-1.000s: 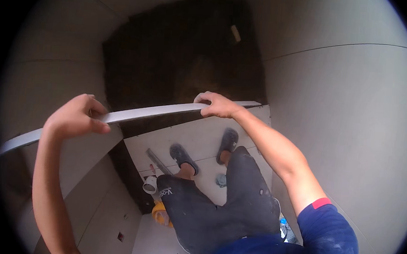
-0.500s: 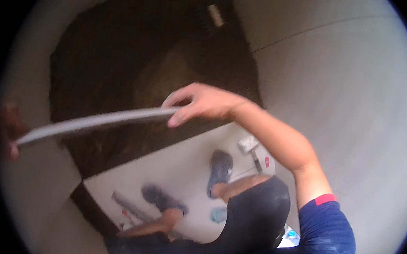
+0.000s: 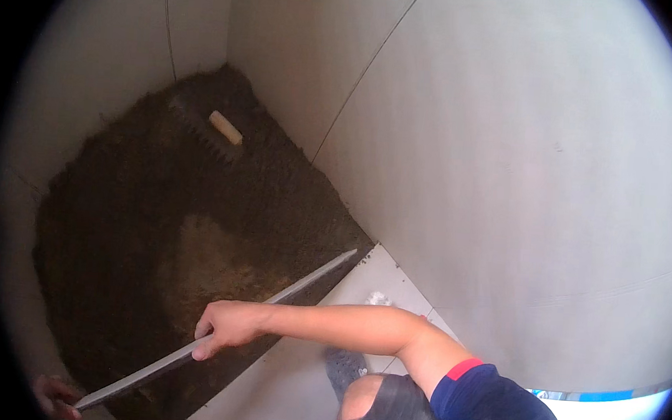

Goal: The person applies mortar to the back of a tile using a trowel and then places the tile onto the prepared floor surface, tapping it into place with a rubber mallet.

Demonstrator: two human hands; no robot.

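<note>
My right hand (image 3: 225, 328) grips a long, pale straight bar (image 3: 141, 375) near its middle, fingers over the far edge and thumb on the near side. At the lower left, my left hand (image 3: 59, 397) holds the same bar's left end, partly in shadow. The bar lies diagonally over rough dark mortar (image 3: 135, 228), close to the edge of the pale floor tiles (image 3: 263, 390); whether it touches the mortar I cannot tell. A notched trowel with a light handle (image 3: 225, 128) rests on the mortar toward the far corner.
Large pale panelled walls (image 3: 509, 144) (image 3: 123, 35) meet in a corner behind the mortar. My knee (image 3: 362, 404) and a dark clog (image 3: 341, 372) are on the tiled side. A white object (image 3: 379, 299) sits on the tiles beside the right wall.
My view has swung toward the far corner. Both hands have brought the bar down and it now slants from lower left up to the right, lower over the mortar.
</note>
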